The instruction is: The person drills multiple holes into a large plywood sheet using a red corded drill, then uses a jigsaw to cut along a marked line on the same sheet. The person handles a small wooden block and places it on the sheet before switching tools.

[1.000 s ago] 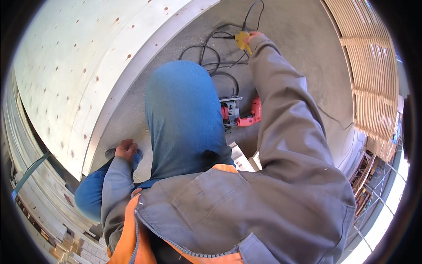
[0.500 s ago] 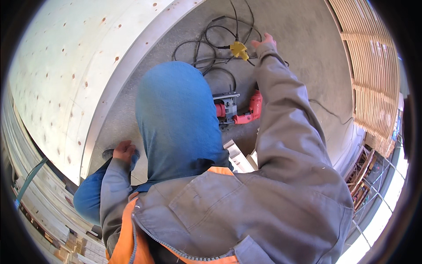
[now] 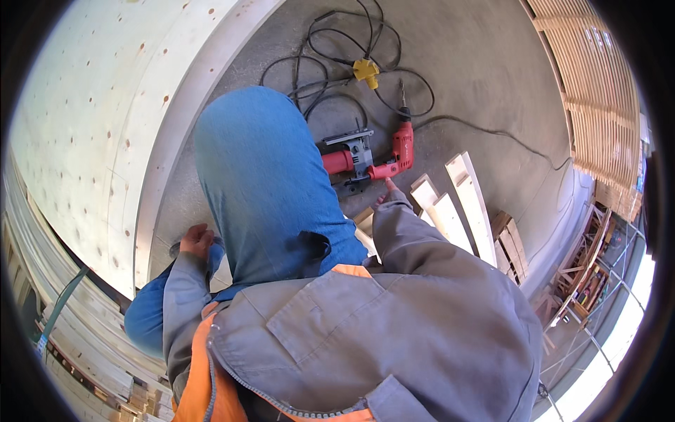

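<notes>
My right hand is low over the floor, just short of the butt of a red power drill. One finger points out toward the drill and nothing shows in the hand; the sleeve hides much of it. A long bit is fitted in the drill. Beside it lies a red and grey jigsaw, partly behind my blue-trousered knee. My left hand rests low by my other leg, near a shoe, its fingers curled, with no object visible in it.
A yellow socket splitter lies among looped black cables. Pale timber pieces stand right of my right arm. A large knotty wooden panel rises on my left. Stacked slats are at the far right.
My right hand has drawn back from beside the yellow splitter to near the drill's butt. The view has shifted, bringing the whole drill and more timber into sight. My left hand stays put.
</notes>
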The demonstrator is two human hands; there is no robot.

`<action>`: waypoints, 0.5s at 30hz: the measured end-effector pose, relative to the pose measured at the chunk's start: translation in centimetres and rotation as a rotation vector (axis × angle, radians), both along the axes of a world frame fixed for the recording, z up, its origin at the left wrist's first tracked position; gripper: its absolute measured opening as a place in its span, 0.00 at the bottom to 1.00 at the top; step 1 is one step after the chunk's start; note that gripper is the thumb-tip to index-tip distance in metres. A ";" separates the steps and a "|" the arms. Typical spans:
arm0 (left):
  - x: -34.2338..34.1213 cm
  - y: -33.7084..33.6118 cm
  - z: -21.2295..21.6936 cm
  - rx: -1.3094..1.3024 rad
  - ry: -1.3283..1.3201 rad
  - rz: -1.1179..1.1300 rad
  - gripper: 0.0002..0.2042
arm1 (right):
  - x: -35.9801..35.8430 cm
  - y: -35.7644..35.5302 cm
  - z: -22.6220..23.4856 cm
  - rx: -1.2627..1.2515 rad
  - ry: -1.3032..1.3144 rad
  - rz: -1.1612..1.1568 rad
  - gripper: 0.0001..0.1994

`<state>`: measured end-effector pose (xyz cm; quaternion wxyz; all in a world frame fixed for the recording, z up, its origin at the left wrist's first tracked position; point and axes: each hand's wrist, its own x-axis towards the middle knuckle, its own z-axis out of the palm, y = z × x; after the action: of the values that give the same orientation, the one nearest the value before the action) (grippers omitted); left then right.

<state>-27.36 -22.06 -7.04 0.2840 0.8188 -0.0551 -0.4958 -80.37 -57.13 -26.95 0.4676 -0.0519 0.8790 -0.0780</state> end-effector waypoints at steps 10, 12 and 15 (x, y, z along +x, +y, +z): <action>-0.4 3.0 0.4 -0.003 -0.047 0.027 0.20 | 4.4 -4.4 -4.9 -0.096 -0.578 -0.277 0.16; -0.5 1.1 -0.9 -0.042 -0.046 -0.010 0.21 | 1.5 -7.2 -8.6 -0.193 -0.594 -0.416 0.14; -0.3 1.8 1.4 0.000 -0.101 0.009 0.21 | 3.9 -6.0 -11.6 -0.205 -0.629 -0.492 0.13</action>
<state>-27.66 -20.27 -5.65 0.2830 0.8431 -0.0658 -0.4525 -76.48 -63.16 -38.55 0.6734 0.1397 0.6671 -0.2865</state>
